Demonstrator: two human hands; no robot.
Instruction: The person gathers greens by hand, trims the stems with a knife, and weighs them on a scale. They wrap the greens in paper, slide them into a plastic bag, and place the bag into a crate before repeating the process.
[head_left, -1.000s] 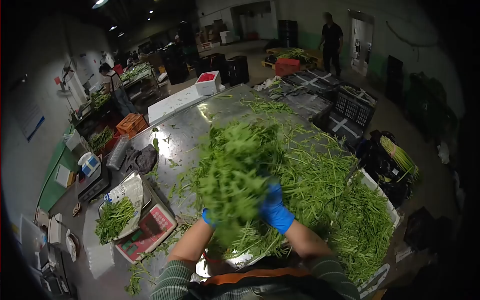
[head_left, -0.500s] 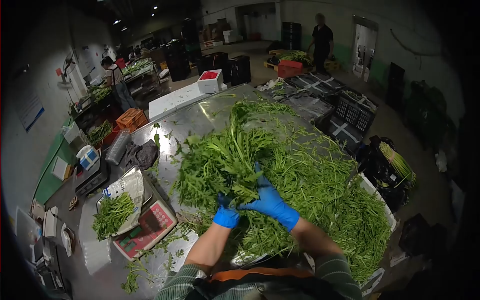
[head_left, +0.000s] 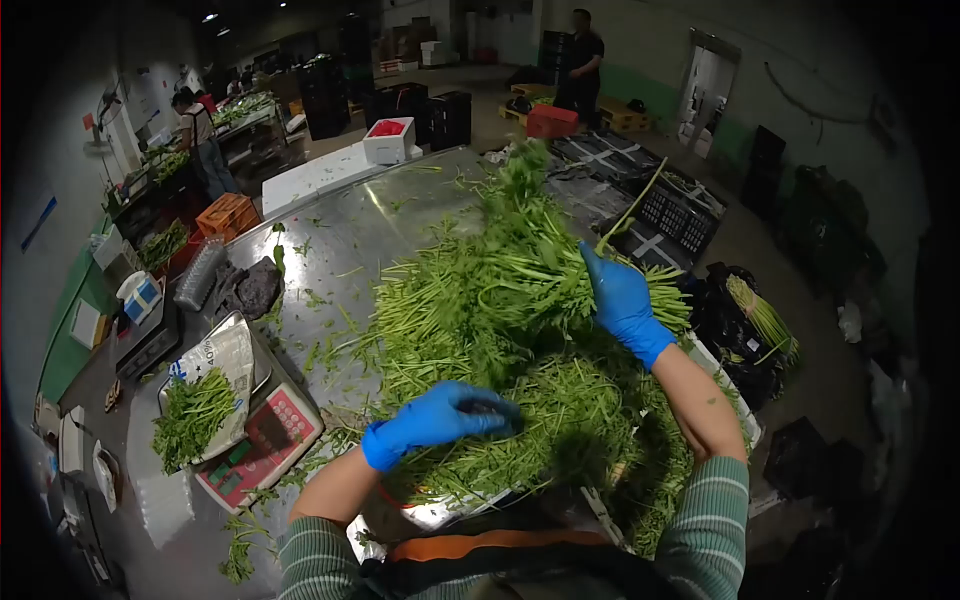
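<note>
My right hand [head_left: 622,300], in a blue glove, grips a large bunch of leafy greens [head_left: 530,270] lifted above the pile, its leaves blurred. My left hand [head_left: 455,412], also gloved in blue, is lower and to the left, over the loose greens [head_left: 575,400]; its fingers are curved and apart, with nothing seen in them. The greens lie heaped on a metal table [head_left: 345,235]. At the left stands a scale [head_left: 262,445] with a red panel, and a smaller bunch [head_left: 195,415] rests on the printed sheet on top of it.
A white foam box [head_left: 390,143] with something red inside stands at the table's far edge. Black crates [head_left: 680,212] are beyond its right side. An orange crate [head_left: 227,215] and a dark crumpled bag [head_left: 250,288] are at the left. Co-workers [head_left: 583,65] stand in the background.
My hands have moved apart. The right has gone up and right with a bunch, while the left has moved slightly left. The view has shifted, and the heap now shows stems at its left.
</note>
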